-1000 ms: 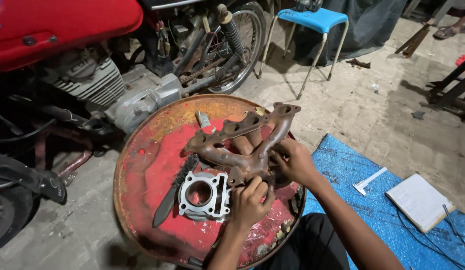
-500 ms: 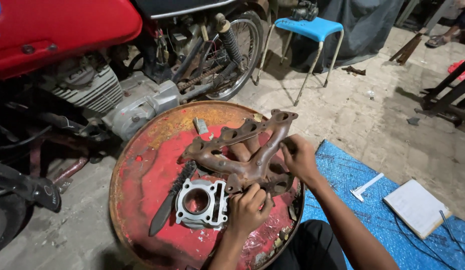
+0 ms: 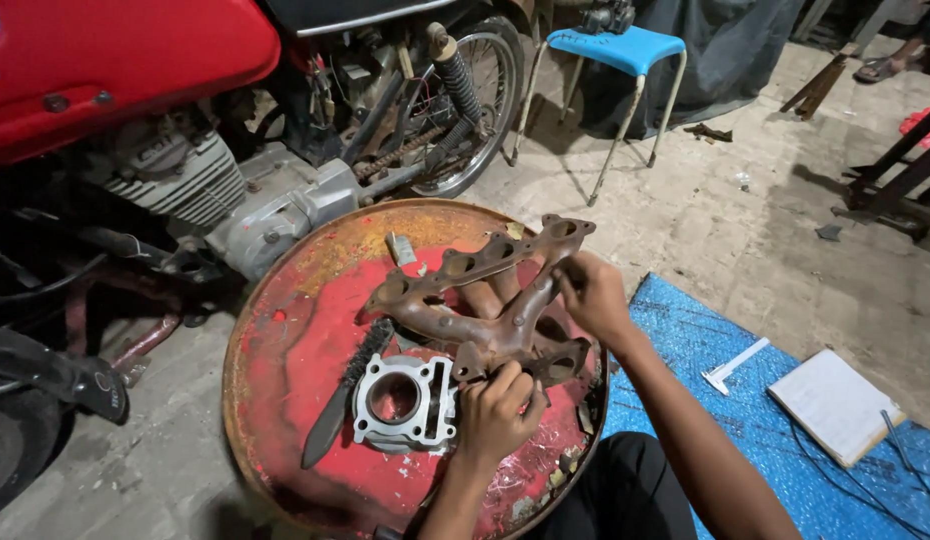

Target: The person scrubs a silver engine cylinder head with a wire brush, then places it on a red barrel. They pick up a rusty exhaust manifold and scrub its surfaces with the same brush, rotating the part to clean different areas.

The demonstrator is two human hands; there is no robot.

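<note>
While both hands grip it, a rusty brown exhaust manifold (image 3: 485, 300) lies across the top of a round red drum lid (image 3: 285, 360), its flange with several holes running from the middle of the lid toward the far right edge. The left hand (image 3: 497, 415) is curled closed at the near end of the manifold, fingers wrapped over the collector flange; something thin may be pinched in it, though the view is too poor to tell. The right hand (image 3: 592, 292) is closed on the far right end of the flange, thumb and fingers clamped around its edge. Just left of the left hand, touching or nearly touching the manifold, a silver engine cylinder block (image 3: 400, 402) rests flat on the lid with its bore facing up. A dark wire brush (image 3: 347, 392) lies beside it to the left, handle pointing near. On the far left stands a red motorcycle (image 3: 185, 120), its engine and rear wheel close to the lid. A blue stool (image 3: 625, 50) stands far off. A blue mat (image 3: 785, 440) on the right carries a white notebook (image 3: 835, 403).
</note>
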